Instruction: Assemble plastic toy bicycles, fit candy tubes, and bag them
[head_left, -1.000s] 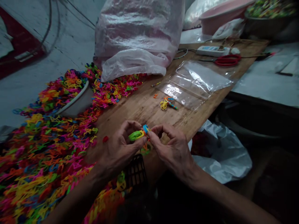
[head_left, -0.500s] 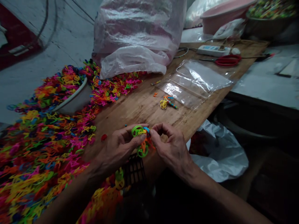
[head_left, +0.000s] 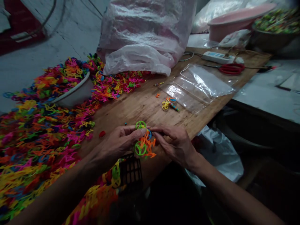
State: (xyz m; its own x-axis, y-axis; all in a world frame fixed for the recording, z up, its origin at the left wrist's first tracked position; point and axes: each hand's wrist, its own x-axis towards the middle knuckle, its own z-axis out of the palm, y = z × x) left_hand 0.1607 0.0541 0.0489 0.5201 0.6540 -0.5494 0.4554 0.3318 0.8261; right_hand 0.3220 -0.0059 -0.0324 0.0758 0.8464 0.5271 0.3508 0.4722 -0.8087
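My left hand (head_left: 118, 140) pinches a small plastic wheeled toy (head_left: 142, 143) between thumb and forefinger, above the near edge of the wooden table (head_left: 117, 112). The toy has green spoked wheels, a blue ring and orange frame parts that hang down. From the other side my right hand (head_left: 178, 140) is closed, thumb and forefinger pressed together at the toy's blue and yellow part. Exactly what its fingertips grip is partly hidden. Beyond the hands lies a yellow toy piece (head_left: 165, 105) beside a thin multicoloured stick (head_left: 173, 107).
Loose colourful plastic parts (head_left: 47, 134) heap up on the left around a white basin (head_left: 77, 92). A large plastic bag (head_left: 145, 31) stands behind. Flat clear bags (head_left: 199, 84), red-handled scissors (head_left: 232, 68) and a power strip (head_left: 217, 57) lie right. A black grid (head_left: 133, 172) sits below my hands.
The toy has turned so its green wheels face me and the orange parts show lower down. My right hand has rolled flatter, its fingers stretched more towards the left. The view has shifted slightly.
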